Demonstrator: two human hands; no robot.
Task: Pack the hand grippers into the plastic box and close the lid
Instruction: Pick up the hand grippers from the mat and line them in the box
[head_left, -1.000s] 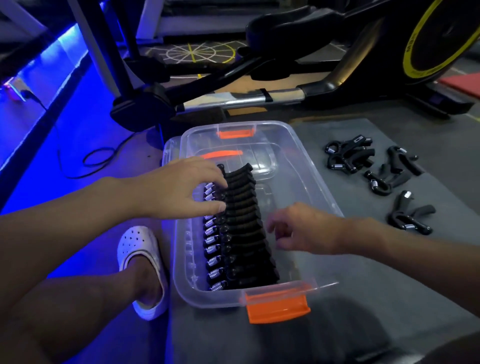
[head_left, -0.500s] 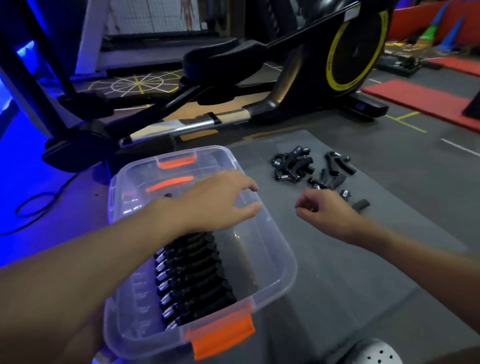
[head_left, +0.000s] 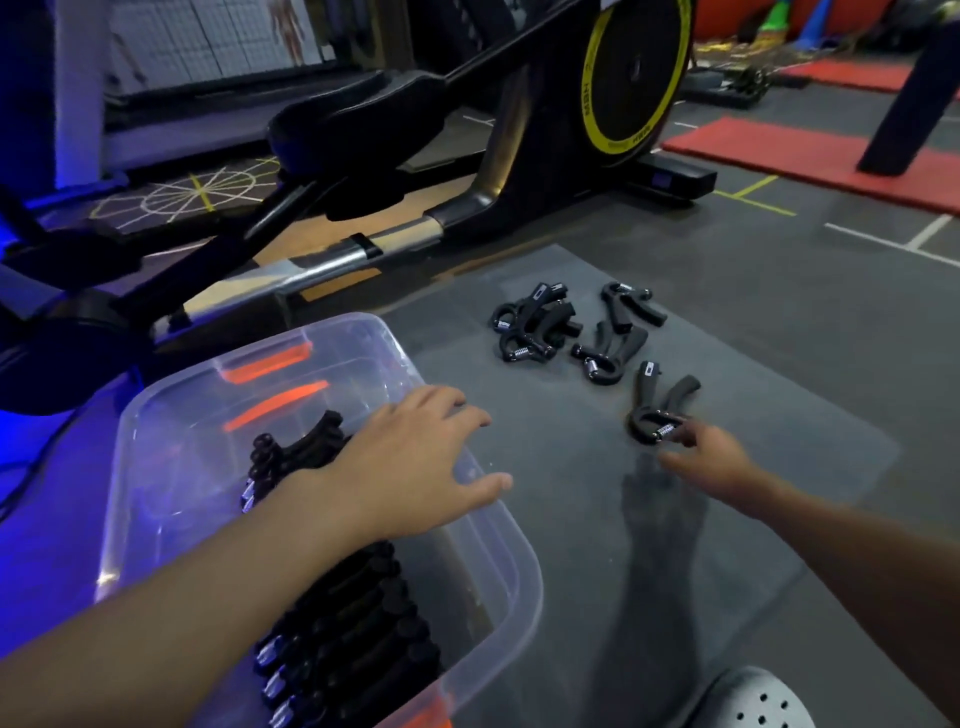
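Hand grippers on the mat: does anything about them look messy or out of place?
Yes. Several loose hand grippers lie jumbled on the mat, some overlapping, unlike the neat row in the plastic box. A single gripper lies apart, by the right hand. None looks broken.

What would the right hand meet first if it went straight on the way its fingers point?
The nearest loose hand gripper, at its spring end. Fingertips of the right hand look at or almost on it, though depth is unclear from this view.
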